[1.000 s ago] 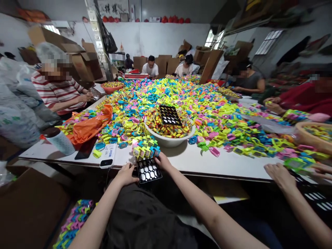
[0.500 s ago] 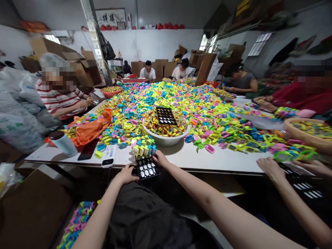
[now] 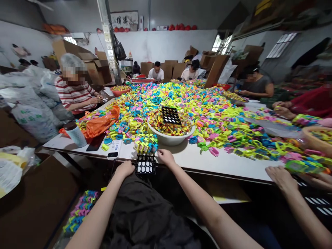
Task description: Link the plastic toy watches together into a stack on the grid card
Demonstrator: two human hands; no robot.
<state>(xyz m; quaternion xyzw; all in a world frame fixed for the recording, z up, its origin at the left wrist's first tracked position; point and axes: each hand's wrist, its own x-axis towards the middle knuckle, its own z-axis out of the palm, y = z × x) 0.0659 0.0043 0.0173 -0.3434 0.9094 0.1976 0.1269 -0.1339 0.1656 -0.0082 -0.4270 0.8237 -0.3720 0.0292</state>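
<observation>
A black tray with rows of pale oval slots juts over the table's near edge. Toy watches in yellow, blue and pink stand in rows at its far end. My left hand is curled beside the tray's left edge; what its fingers hold, if anything, is hidden. To the right of the toy watches is my right hand, its fingers bent together near the row's end; whether something small is in them cannot be made out. Behind, a white bowl holds small wrapped pieces, with another black tray on top.
A large heap of toy watches covers the table. At left stand a tumbler, an orange bag and a small white device. Another person's hand rests at the right edge. Several people sit around.
The view has swung left, so the scene sits further right. My right hand has come slightly away from the tray, and my left hand now sits lower against its side.
</observation>
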